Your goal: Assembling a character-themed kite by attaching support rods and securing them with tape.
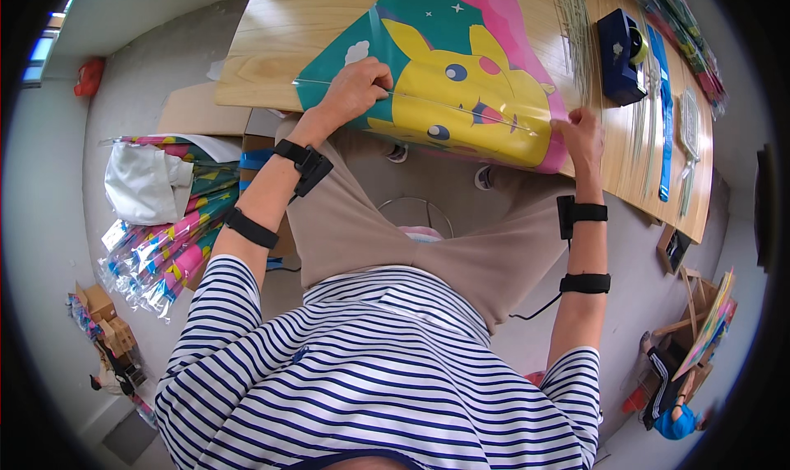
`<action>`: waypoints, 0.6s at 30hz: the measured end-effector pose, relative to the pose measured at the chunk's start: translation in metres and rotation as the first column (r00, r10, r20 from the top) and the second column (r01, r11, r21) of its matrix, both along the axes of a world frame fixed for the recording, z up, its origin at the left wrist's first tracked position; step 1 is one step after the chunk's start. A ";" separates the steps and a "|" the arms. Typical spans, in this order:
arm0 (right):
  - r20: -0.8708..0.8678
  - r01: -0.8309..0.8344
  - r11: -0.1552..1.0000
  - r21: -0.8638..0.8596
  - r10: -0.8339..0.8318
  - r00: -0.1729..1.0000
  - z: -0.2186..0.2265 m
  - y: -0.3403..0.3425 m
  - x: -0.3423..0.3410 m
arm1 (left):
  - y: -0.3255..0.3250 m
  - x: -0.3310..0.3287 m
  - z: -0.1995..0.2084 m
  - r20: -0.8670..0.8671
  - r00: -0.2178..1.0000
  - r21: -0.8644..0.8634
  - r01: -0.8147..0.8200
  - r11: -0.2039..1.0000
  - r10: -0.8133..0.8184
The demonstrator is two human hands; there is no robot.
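Observation:
A kite sail (461,83) lies over the table's near edge, printed with a yellow cartoon face on green and pink. A thin, pale rod (461,105) runs across it from the left corner toward the pink right edge. My left hand (355,90) is closed over the green part, its fingertips pinching the rod. At the pink edge my right hand (583,137) is closed, thumb and fingers pinched at the rod's right end. Its fingers partly cover that end. The sail's near part droops over the edge above my lap.
On the wooden table (276,25) lie thin rods (573,34), a dark blue tape dispenser (619,58), a blue strip (665,124) and a clear plastic case (690,124). Bagged kites (164,264) and white cloth (144,182) lie left. Another person (675,421) is at the lower right.

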State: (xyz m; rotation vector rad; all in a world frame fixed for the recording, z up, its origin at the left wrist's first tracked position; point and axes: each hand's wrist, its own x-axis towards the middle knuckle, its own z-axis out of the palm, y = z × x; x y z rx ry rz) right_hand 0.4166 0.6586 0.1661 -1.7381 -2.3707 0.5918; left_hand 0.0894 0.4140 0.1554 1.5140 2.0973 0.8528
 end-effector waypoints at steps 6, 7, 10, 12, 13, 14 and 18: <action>0.067 -0.102 0.993 0.062 0.098 0.993 -0.007 0.020 -0.030 | -0.008 -0.020 0.002 -0.180 0.976 0.191 -0.091 0.977 0.126; 0.063 -0.119 0.991 0.061 0.115 0.991 -0.007 0.022 -0.036 | -0.016 -0.033 -0.002 -0.229 0.951 0.240 -0.153 0.959 0.209; 0.048 -0.145 0.988 0.059 0.142 0.989 -0.005 0.028 -0.045 | -0.038 -0.066 -0.003 -0.294 0.871 0.201 -0.347 0.916 0.394; 0.057 -0.145 0.989 0.039 0.143 0.988 -0.007 0.037 -0.049 | -0.051 -0.071 0.002 -0.274 0.849 0.179 -0.417 0.891 0.453; 0.050 -0.158 0.987 0.040 0.156 0.986 -0.007 0.038 -0.055 | -0.059 -0.071 0.005 -0.253 0.825 0.151 -0.482 0.863 0.505; 0.069 -0.167 0.983 0.070 0.162 0.984 -0.006 0.039 -0.062 | -0.063 -0.073 0.006 -0.259 0.816 0.155 -0.493 0.856 0.517; 0.066 -0.222 0.964 0.148 0.214 0.974 -0.009 0.051 -0.091 | -0.067 -0.083 0.004 -0.276 0.809 0.109 -0.510 0.853 0.519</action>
